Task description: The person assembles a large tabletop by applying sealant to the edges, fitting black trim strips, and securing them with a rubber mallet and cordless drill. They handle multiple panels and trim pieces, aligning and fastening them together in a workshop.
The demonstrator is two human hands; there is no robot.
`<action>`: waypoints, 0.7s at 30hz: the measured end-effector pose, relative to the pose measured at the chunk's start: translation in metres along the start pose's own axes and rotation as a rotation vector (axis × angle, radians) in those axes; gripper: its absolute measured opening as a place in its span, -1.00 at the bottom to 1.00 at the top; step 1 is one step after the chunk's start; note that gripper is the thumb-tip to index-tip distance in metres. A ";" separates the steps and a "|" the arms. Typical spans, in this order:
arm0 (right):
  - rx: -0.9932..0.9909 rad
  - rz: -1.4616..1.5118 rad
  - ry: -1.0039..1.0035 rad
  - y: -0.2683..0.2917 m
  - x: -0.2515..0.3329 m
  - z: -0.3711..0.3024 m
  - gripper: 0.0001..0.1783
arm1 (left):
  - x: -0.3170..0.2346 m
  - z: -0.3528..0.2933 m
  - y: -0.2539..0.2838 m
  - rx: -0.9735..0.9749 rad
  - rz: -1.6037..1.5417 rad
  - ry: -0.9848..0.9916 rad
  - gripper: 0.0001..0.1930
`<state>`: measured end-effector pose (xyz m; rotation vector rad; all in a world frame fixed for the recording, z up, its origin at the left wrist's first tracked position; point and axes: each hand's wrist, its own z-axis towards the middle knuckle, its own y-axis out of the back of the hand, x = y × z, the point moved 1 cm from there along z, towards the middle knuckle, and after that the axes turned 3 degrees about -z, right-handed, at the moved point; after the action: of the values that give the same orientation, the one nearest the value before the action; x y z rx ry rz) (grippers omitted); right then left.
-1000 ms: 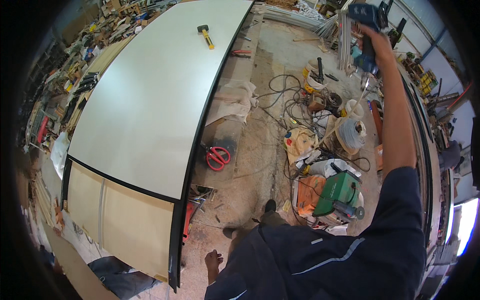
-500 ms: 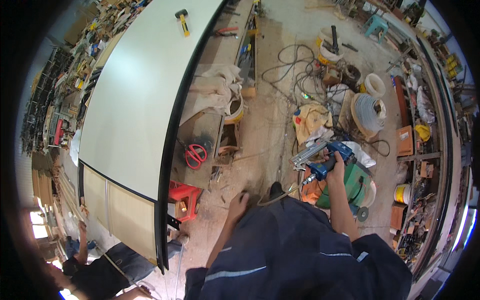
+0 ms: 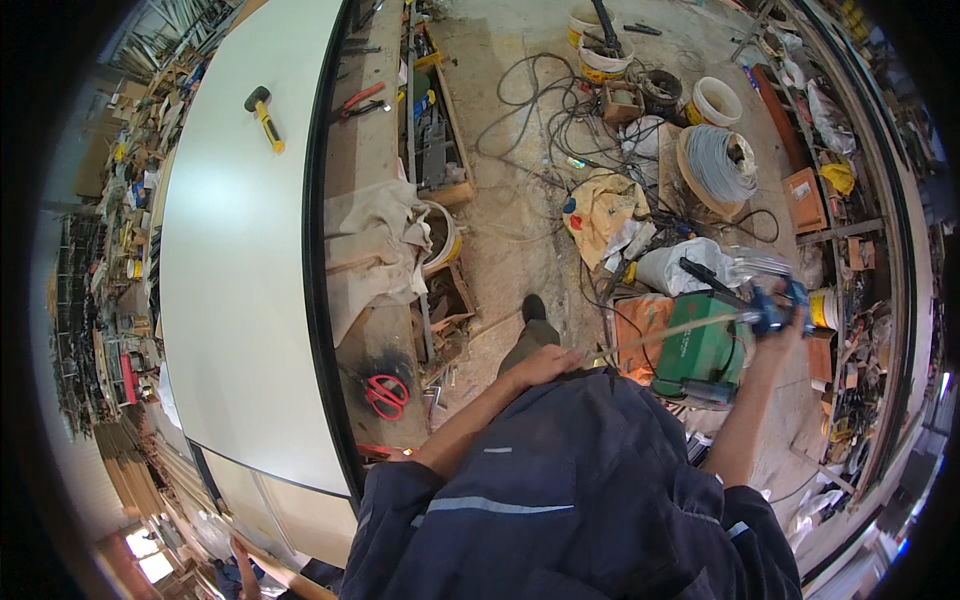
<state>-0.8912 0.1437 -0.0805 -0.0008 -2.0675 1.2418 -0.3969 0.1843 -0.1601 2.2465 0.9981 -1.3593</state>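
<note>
My right hand [image 3: 785, 338] is closed around the handle of a blue and silver nail gun [image 3: 768, 308], held out to the right and smeared by motion. A thin tan air hose [image 3: 665, 332] runs from the tool's base leftward across my front. My left hand [image 3: 548, 364] is closed at the hose's other visible end, in front of my waist; its fingertips are partly hidden. Below the nail gun and to its left stands a green machine case [image 3: 690, 345] with a black handle.
To my left is a long white panel [image 3: 250, 250] with a black edge, a hammer [image 3: 266, 120] lying on it. Red-handled scissors [image 3: 386, 397] lie on the bench beside it. Cables [image 3: 540, 95], buckets [image 3: 715, 102] and a wire coil [image 3: 716, 165] occupy the floor. Another person's hand [image 3: 245, 568] shows at lower left.
The nail gun has swung to the right in my right hand, past the green case. My left hand has come up and inward to the hose. The view has shifted and a foot is further forward.
</note>
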 end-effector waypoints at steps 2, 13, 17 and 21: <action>0.006 0.041 0.004 0.039 0.071 0.035 -0.44 | -0.017 0.011 0.032 0.088 0.088 -0.017 -0.35; -0.429 -1.437 0.949 0.185 0.382 -0.108 -0.49 | 0.154 0.076 0.185 -0.310 0.469 0.409 -0.66; -0.964 -0.809 0.559 0.225 0.148 -0.124 -0.49 | 0.024 0.140 0.231 -0.250 0.637 0.146 -0.61; -0.860 -0.695 0.331 0.129 0.040 -0.081 -0.50 | -0.169 0.246 0.204 -0.259 0.529 -0.417 -0.72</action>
<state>-0.9189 0.2892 -0.1346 0.0994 -1.8941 -0.0932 -0.4592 -0.1724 -0.1486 1.7563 0.3727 -1.2860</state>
